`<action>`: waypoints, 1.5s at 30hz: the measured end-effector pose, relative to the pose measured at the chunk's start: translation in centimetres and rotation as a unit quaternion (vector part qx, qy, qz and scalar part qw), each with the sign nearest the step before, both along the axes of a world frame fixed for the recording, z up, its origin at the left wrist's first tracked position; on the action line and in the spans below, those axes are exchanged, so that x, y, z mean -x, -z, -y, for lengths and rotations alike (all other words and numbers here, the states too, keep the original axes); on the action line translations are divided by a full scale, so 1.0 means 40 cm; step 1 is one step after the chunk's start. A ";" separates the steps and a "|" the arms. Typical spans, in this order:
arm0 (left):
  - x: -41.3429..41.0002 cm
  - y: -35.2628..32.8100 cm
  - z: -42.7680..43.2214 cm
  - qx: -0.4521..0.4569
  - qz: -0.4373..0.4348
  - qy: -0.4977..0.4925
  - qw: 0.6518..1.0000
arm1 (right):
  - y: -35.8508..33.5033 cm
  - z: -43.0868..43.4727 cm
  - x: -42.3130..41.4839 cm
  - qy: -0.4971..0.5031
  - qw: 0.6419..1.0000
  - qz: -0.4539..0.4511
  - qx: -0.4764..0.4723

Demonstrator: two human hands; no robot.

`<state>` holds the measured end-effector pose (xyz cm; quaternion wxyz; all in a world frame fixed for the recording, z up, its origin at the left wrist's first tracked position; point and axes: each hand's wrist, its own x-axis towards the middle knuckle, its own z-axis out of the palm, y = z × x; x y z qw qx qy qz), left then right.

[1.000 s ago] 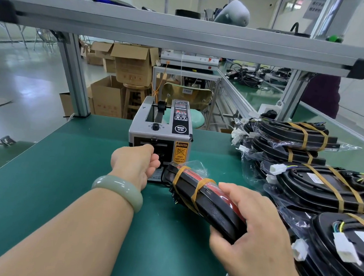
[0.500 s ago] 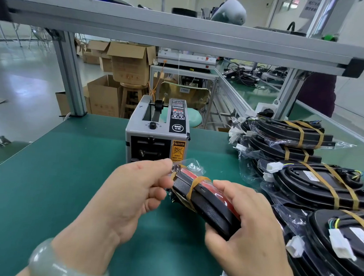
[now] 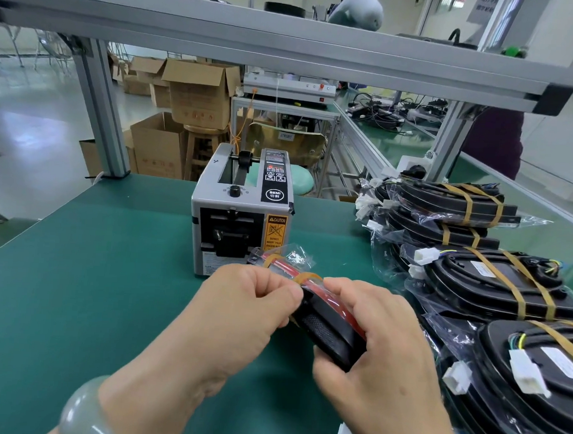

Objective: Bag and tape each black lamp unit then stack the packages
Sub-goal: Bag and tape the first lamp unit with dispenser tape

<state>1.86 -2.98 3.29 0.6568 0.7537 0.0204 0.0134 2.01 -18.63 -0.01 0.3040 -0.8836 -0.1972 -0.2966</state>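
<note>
Left hand (image 3: 240,317): fingers pinch a tan tape strip (image 3: 308,277) at the bagged black lamp unit (image 3: 325,328), held on edge over the green worktop (image 3: 76,272), just in front of the tape dispenser (image 3: 242,214). Right hand (image 3: 380,364): fingers curled round the unit's near end. Taped packages (image 3: 494,284) lie stacked at right.

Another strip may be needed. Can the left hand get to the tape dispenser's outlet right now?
Probably yes: the tape dispenser stands just beyond the left hand, outlet uncovered; the hand must first release the bagged lamp unit.
</note>
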 end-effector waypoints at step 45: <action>-0.030 0.052 0.021 0.072 -0.009 -0.109 0.991 | 0.001 0.008 0.015 0.008 0.999 -0.049 0.011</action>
